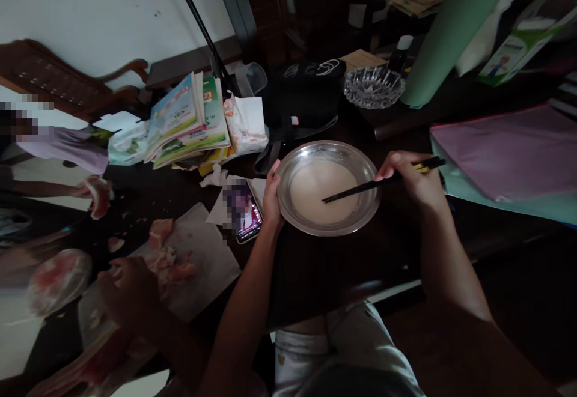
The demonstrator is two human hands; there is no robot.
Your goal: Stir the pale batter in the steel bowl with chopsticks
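Note:
A shiny metal bowl point(332, 229) is in front of me on the dark table, with a pale, milky liquid point(315, 187) in it. My left hand point(272, 197) grips the bowl's left side, fingers along the outer wall and rim. In my right hand point(412, 176), closed around their upper part, is a pair of black chopsticks point(354, 191). They slant down to the left over the bowl's right rim, and their tips touch the liquid near the middle. A phone point(249, 220) with a lit screen lies just left of my left hand.
At left, a co-worker's hand point(130, 292) is over torn pomelo-like peel and flesh point(171, 265) on a paper sheet point(216, 262). Another person holds a reddish piece point(100, 196). Behind are books point(175, 118), tissues point(247, 124), a black bag point(306, 96), a glass ashtray point(374, 87); right, a pink folder point(509, 151).

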